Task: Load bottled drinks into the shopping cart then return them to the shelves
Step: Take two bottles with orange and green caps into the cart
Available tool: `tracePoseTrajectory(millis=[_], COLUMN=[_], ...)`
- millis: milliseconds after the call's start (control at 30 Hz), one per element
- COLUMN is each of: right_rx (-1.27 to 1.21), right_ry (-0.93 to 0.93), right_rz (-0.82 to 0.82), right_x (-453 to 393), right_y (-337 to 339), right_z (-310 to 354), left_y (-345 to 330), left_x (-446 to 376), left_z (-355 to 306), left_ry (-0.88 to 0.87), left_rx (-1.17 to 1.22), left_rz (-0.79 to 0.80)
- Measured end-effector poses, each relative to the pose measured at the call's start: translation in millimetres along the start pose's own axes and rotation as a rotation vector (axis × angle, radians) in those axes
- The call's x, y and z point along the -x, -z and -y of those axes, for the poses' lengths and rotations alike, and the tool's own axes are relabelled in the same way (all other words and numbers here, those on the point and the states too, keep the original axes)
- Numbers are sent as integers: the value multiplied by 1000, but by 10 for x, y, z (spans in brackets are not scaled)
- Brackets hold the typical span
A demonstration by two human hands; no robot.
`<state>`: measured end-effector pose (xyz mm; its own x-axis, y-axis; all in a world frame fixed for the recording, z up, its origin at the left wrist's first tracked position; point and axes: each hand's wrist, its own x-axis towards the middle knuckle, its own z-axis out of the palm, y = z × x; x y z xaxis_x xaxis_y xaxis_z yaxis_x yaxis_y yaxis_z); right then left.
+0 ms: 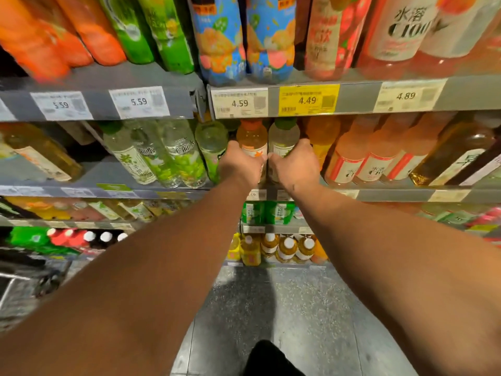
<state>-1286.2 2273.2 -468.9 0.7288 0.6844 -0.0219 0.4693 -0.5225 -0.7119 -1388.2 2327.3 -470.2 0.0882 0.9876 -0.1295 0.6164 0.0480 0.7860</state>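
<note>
Both my arms reach forward to the middle shelf. My left hand grips an orange drink bottle with an orange cap and a white label. Right beside it, my right hand grips a pale bottle with a green cap. Both bottles stand upright at the front of the shelf, touching each other. My fingers are curled round their lower halves, hiding most of the labels.
Clear green-label bottles stand to the left and pink-orange bottles to the right. The upper shelf carries price tags and large bottles. Lower shelves hold more drinks. A cart's edge shows at lower left. Grey floor lies below.
</note>
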Motion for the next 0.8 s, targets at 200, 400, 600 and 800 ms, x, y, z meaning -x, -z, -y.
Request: tracePoseTrajectory(millis=[200, 400, 600, 800], right_rx=[-24, -128, -102, -124], right_ry=[18, 99, 130, 142], right_rz=[1, -6, -4, 47], right_x=[-6, 342, 865, 1663], right_y=[25, 136, 324, 196], right_z=[-17, -18, 251, 813], left_y=[22, 222, 769, 1695], left_x=[75, 366, 692, 978], left_z=[2, 89, 200, 745], left_ry=[-19, -75, -82, 4], left_rx=[67, 153, 135, 106], left_rz=[-34, -40, 27, 1])
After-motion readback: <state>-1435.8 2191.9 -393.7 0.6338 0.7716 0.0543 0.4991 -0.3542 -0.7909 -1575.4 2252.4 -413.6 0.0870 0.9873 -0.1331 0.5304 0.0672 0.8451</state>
